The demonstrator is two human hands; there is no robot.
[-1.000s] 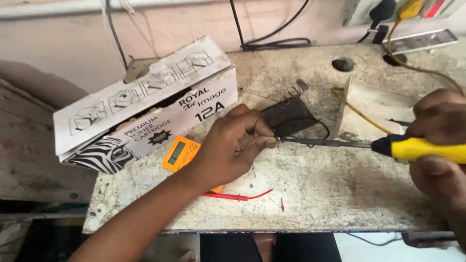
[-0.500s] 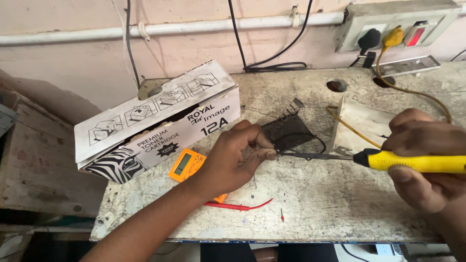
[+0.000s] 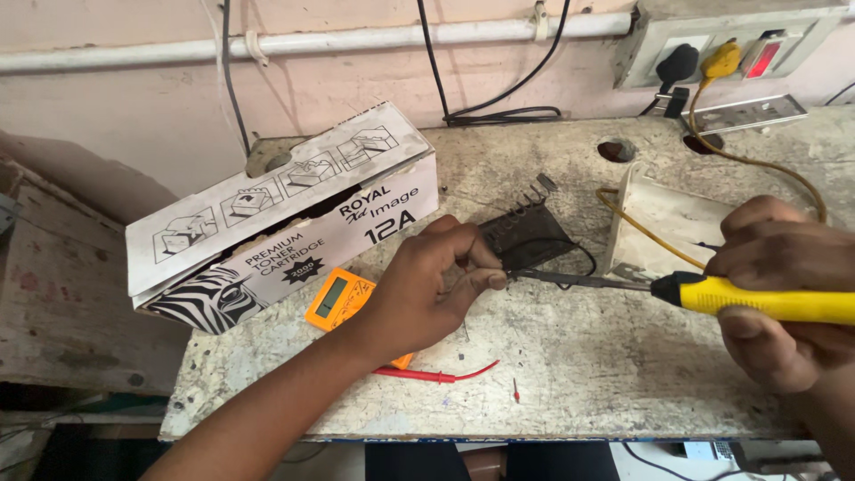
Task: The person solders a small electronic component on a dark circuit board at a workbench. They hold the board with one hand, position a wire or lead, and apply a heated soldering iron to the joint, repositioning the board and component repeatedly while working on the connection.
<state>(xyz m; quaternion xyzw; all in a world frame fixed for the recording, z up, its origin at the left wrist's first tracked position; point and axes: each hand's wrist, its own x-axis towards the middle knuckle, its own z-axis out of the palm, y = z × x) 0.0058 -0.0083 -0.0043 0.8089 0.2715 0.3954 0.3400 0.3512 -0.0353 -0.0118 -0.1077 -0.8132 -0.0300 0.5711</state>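
My left hand [image 3: 429, 289] rests on the stone bench, its fingertips pinched on a thin wire at the edge of a small dark circuit board [image 3: 527, 236]. In my right hand [image 3: 779, 298] is a yellow-handled soldering iron [image 3: 757, 300]; its metal tip [image 3: 534, 276] reaches left to touch the spot by my left fingertips. The iron's yellow cord [image 3: 677, 254] runs back to a yellow plug [image 3: 720, 61] in the wall socket board.
A long white cardboard box with a zebra pattern [image 3: 285, 218] lies at the bench's left. An orange multimeter [image 3: 338, 298] sits under my left wrist, with a red probe lead [image 3: 436, 374]. A white container [image 3: 663, 223] stands by my right hand. The bench front edge [image 3: 499, 436] is near.
The view has shifted so the bench sits lower and the wall socket shows. Both hands keep their grips; the iron tip stays at the board by my left fingertips.
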